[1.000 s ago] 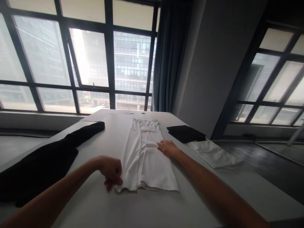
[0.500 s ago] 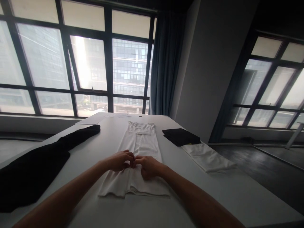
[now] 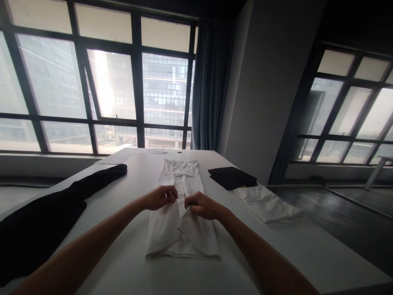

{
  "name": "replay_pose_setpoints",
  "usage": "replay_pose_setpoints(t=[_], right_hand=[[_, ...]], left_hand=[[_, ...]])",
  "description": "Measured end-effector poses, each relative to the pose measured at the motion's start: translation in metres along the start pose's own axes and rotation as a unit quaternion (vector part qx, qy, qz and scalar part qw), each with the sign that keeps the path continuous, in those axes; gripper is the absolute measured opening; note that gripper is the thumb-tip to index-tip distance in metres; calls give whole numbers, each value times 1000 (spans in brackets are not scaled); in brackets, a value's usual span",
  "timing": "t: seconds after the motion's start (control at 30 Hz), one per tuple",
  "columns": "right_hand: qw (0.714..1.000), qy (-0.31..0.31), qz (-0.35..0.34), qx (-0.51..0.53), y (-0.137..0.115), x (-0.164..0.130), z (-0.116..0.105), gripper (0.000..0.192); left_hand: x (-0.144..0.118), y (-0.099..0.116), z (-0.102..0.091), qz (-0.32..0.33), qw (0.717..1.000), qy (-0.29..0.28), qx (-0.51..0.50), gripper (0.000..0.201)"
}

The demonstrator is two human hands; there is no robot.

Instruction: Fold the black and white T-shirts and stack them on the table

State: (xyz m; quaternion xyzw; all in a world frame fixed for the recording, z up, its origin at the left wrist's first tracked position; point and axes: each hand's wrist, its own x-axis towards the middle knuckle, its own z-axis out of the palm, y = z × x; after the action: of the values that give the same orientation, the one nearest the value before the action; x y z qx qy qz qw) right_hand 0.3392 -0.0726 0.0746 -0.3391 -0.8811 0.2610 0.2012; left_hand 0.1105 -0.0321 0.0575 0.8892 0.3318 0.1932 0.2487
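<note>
A white garment (image 3: 166, 229) lies lengthwise before me, its long sides folded toward the middle. My left hand (image 3: 161, 197) is closed at the inner edge of the left flap, its fingers curled into a pinch on the cloth. My right hand (image 3: 202, 205) pinches the inner edge of the right flap and holds it raised off the layer below. Between the two hands a narrow strip of the under layer shows. The far end of the garment is bunched, with a small folded piece lying across it.
Black cloth (image 3: 39, 225) stretches along the left of the white table (image 3: 123, 262). On the right, a folded black garment (image 3: 232, 178) rests beside a folded white one (image 3: 268, 203). Papers (image 3: 147, 151) lie at the far edge. Windows and a blue curtain (image 3: 211, 86) stand beyond.
My hands, together over the cloth before, are now apart, the right one moved right and up with the flap. The near left corner of the white garment has shifted inward.
</note>
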Motion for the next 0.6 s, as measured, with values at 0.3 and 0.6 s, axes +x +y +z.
replay_pose_setpoints(t=[0.3, 0.6], right_hand=[[981, -143, 39, 124, 0, -5, 4, 31], [972, -174, 150, -59, 14, -4, 9, 52]], left_hand=[[-47, 10, 21, 13, 995, -92, 44, 62], [-75, 36, 18, 14, 983, -123, 137, 15]])
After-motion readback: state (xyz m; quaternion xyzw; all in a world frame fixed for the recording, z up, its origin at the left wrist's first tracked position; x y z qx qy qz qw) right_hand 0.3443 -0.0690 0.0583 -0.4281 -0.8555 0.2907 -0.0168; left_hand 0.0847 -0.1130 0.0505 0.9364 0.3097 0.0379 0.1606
